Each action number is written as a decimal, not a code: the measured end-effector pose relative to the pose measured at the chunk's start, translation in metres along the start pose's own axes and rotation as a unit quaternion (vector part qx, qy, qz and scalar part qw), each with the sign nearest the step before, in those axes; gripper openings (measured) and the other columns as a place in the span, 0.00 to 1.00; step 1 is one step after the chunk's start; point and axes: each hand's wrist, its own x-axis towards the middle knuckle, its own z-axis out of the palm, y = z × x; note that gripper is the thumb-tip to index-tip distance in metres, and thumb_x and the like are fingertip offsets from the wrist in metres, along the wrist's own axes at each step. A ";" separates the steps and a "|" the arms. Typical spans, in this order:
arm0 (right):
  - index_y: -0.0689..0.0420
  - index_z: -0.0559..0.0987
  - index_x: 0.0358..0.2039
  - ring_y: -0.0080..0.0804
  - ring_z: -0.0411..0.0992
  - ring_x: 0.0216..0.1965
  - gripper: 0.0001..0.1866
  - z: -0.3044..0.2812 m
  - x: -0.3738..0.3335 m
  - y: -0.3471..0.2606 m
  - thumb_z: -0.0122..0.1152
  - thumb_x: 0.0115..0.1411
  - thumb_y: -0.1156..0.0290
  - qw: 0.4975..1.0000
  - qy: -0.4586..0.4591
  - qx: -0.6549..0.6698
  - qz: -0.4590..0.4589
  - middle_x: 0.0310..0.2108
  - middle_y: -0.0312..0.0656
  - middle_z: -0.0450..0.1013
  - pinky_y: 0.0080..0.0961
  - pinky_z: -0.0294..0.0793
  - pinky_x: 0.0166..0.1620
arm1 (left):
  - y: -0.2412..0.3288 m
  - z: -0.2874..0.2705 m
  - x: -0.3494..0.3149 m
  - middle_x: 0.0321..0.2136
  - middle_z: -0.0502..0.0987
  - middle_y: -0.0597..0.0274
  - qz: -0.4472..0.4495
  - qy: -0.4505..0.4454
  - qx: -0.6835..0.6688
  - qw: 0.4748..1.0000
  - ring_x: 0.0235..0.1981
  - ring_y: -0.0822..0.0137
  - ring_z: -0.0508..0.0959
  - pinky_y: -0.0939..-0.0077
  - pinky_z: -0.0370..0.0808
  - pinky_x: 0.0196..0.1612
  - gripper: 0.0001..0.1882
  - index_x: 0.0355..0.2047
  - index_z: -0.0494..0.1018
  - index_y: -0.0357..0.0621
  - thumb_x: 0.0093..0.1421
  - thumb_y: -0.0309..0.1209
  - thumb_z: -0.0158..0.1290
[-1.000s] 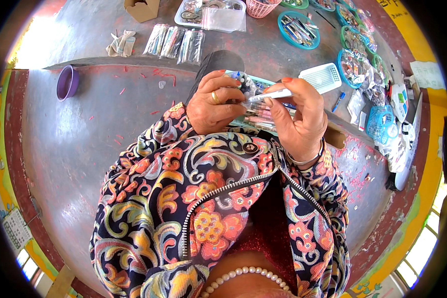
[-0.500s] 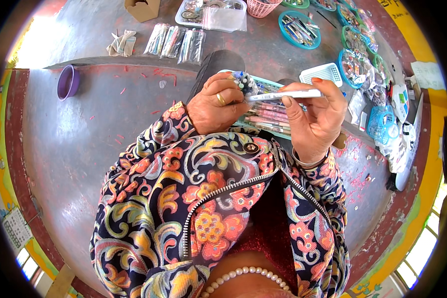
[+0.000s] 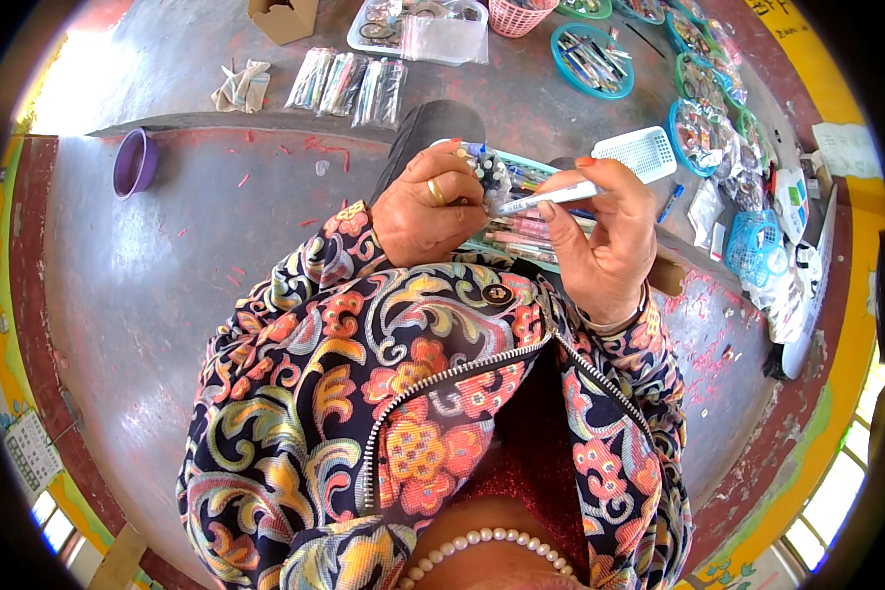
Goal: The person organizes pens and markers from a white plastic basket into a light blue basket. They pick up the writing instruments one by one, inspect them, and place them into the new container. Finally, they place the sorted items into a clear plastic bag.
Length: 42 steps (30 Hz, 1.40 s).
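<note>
My left hand (image 3: 433, 205) is closed round a bundle of pens (image 3: 489, 169) in a clear plastic bag, their dark and blue ends showing at the top. A white pen (image 3: 551, 198) is pinched between the thumb and fingers of my right hand (image 3: 605, 236). Its left end points at the bagged bundle and meets it or lies just in front; which, I cannot tell. Below both hands stands a pale teal basket (image 3: 523, 160) holding several pens, pink ones (image 3: 526, 236) among them. My hands hide part of it.
Filled clear pen packs (image 3: 346, 87) lie beyond my left hand, near a cloth (image 3: 241, 87) and a purple bowl (image 3: 136, 163). A white basket (image 3: 639, 154), a blue pen (image 3: 672, 203) and a round blue basket of pens (image 3: 593, 59) are at right. A white tray (image 3: 418, 51) stands at the back.
My right hand has shifted left and slightly down with the white pen, now more tilted toward the bundle. The blue pen at right has come into sight. My left hand stays about still.
</note>
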 end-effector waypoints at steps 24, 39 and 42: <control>0.57 0.76 0.42 0.44 0.73 0.30 0.18 0.011 0.014 0.010 0.62 0.48 0.82 0.988 -0.124 -0.086 -0.037 0.28 0.45 0.74 0.33 0.72 0.34 | 0.004 0.004 -0.008 0.32 0.74 0.73 0.080 0.067 0.175 0.979 0.38 0.68 0.71 0.67 0.68 0.48 0.14 0.29 0.80 0.53 0.36 0.30 0.62; 0.57 0.77 0.31 0.41 0.72 0.29 0.12 0.008 0.011 0.014 0.64 0.45 0.81 0.976 -0.119 -0.150 -0.099 0.27 0.41 0.73 0.32 0.72 0.31 | 0.005 0.005 -0.005 0.33 0.75 0.67 0.049 0.098 0.138 0.984 0.37 0.65 0.74 0.65 0.71 0.46 0.14 0.27 0.77 0.47 0.36 0.30 0.57; 0.57 0.77 0.32 0.40 0.72 0.29 0.12 0.009 0.009 0.016 0.64 0.45 0.81 0.978 -0.122 -0.134 -0.099 0.27 0.41 0.73 0.31 0.72 0.31 | 0.014 -0.002 0.002 0.33 0.75 0.67 0.010 0.079 0.110 0.991 0.38 0.64 0.74 0.64 0.70 0.46 0.14 0.27 0.77 0.47 0.35 0.29 0.58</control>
